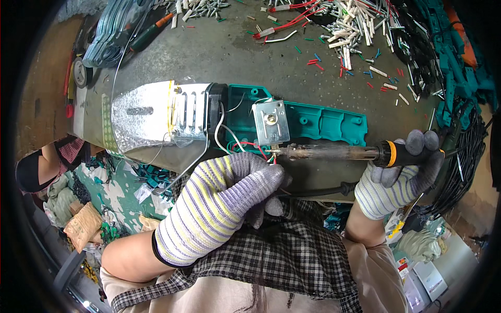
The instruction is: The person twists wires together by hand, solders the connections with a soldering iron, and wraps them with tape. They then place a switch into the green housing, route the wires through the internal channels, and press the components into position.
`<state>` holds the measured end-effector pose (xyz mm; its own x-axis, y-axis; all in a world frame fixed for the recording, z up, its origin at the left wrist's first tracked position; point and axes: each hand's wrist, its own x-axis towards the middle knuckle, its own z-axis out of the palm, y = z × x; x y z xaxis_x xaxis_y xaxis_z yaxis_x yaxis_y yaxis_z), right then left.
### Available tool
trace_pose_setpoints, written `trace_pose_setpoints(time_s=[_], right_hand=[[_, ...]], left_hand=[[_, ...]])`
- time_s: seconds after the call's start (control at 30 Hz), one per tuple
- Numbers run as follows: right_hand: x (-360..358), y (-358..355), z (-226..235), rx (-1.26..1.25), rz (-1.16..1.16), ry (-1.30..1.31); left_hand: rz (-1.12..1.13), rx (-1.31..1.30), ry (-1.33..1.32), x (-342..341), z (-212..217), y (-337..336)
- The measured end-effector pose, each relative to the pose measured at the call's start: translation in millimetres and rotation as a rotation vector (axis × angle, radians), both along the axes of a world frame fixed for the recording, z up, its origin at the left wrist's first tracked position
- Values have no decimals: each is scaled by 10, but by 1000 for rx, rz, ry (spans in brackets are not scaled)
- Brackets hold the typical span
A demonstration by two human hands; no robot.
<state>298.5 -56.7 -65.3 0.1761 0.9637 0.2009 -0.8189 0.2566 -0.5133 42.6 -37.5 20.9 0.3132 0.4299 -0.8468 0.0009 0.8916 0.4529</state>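
Observation:
My left hand (222, 206), in a striped grey-tipped glove, pinches a thin red wire (274, 157) just below a square metal control box (271, 127) with a round shaft. My right hand (391, 182), gloved alike, grips a soldering iron (334, 153) by its black and yellow handle. The iron lies level, its tip touching or very near the terminal under the box. Behind it is an open teal plastic handle shell (329, 121) with white and red wires inside. To its left, joined at a black collar, sits a slotted silver metal body (190, 112) wrapped in shiny film.
Loose screws and white sleeves (360, 26) lie piled at the back right, with small red, blue and green bits around. Teal shells (464, 86) and black cables (462, 167) crowd the right edge. A screwdriver (148, 34) and stacked metal parts (112, 34) lie back left.

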Motion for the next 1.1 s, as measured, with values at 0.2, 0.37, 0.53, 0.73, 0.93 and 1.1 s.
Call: trace_pose_setpoints(time_s=[0.2, 0.37, 0.53, 0.73, 0.93, 1.1], right_hand=[[-40, -57, 38, -74, -111, -36], [90, -62, 24, -5, 30, -11], [516, -72, 186, 3, -390, -282], [1054, 224, 790, 151, -462, -547], [730, 955, 830, 489, -620, -1196], [733, 1588, 922, 712, -427, -1376]], left_hand=[[2, -1, 4, 7, -7, -21], [2, -8, 8, 2, -12, -38], [-8, 2, 19, -15, -25, -19], [-5, 9, -38, -21, 28, 18], [-26, 57, -21, -7, -31, -48], [-36, 37, 6, -60, -31, -132]])
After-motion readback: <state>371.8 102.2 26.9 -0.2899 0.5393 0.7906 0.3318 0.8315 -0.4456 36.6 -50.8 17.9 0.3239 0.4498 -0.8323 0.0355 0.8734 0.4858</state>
